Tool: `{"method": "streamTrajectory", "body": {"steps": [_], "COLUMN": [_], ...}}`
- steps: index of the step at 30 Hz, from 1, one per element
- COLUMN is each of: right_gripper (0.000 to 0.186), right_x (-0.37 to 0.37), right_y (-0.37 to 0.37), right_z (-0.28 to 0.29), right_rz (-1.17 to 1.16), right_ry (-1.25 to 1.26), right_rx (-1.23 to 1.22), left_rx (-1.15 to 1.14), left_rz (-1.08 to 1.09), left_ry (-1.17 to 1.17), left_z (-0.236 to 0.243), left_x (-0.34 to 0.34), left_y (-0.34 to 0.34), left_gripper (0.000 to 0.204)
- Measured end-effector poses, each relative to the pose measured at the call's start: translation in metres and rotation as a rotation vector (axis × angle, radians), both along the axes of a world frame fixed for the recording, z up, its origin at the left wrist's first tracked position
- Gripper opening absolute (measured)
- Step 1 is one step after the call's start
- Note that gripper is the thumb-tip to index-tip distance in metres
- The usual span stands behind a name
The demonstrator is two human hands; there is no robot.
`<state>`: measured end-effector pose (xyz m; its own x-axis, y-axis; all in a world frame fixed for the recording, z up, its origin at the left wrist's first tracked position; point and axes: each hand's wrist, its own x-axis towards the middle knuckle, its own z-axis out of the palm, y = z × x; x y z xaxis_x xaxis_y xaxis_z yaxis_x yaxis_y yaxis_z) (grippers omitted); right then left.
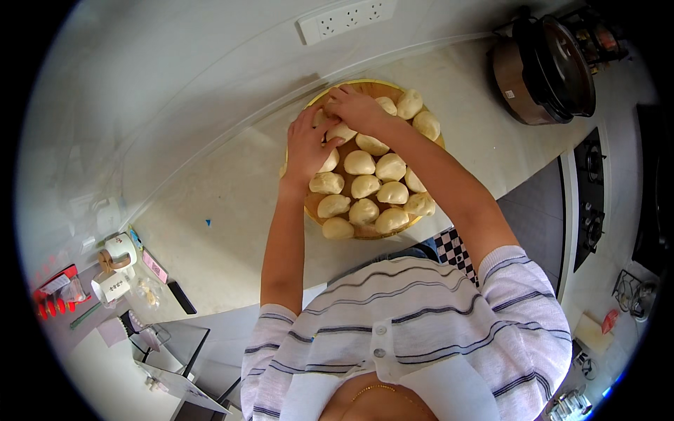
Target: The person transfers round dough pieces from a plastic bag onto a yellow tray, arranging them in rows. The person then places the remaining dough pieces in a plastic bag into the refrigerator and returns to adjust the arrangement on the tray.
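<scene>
A round wooden board [351,158] with a yellow rim carries several pale, smooth dough buns [359,163]. Both hands are at its far left part. My left hand [307,147] curves over the left rim, fingers bent round a bun [319,118] and thumb reaching toward its neighbours. From the right, my right hand [354,110] comes across the board with its fingertips at the same bun. The fingers hide most of that bun, so the exact grip is partly unseen. Another bun [342,132] lies just under my right palm, by the left thumb.
The board stands on a pale countertop [225,259] against a wall with a socket strip [345,21]. A brown and black electric cooker [537,74] sits at the far right, before a gas hob [592,189]. Jars, packets and a white cup [119,250] crowd the left end.
</scene>
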<state>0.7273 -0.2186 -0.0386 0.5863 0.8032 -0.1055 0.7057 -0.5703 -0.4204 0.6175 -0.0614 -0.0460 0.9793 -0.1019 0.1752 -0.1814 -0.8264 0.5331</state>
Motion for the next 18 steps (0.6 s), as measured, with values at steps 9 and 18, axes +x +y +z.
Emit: {"method": "streamTrajectory", "body": {"steps": [9,18], "right_gripper": [0.049,0.043], "right_x": [0.01,0.009], "right_y": [-0.014,-0.018], "right_z": [-0.015,-0.021], "right_rz": [-0.177,-0.151], "right_ry": [0.2,0.148], "right_rx": [0.104,0.402], "left_rx": [0.052,0.05], "left_rz": [0.016,0.002], "left_ry": [0.039,0.028], "left_z": [-0.006,-0.007], "left_x": [0.001,0.005], "left_y": [0.003,0.004], "left_gripper": [0.043,0.041]}}
